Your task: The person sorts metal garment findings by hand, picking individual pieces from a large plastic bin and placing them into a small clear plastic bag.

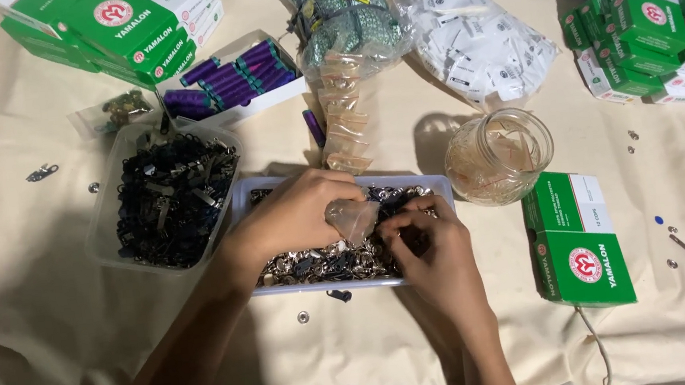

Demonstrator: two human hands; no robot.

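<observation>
My left hand (293, 216) holds a small clear plastic bag (351, 216) over a shallow white tray (354, 284) full of small silver and dark metal parts. My right hand (428, 247) hovers over the same tray with fingertips pinched on small metal parts right beside the bag's mouth. Both hands meet above the tray's middle.
A clear tub of black metal parts (167, 196) sits left of the tray. A glass jar (497, 156) and a green box (576, 238) stand to the right. Farther back lie purple thread spools (237, 76), stacked green boxes (653, 24), and bags of small items (470, 29).
</observation>
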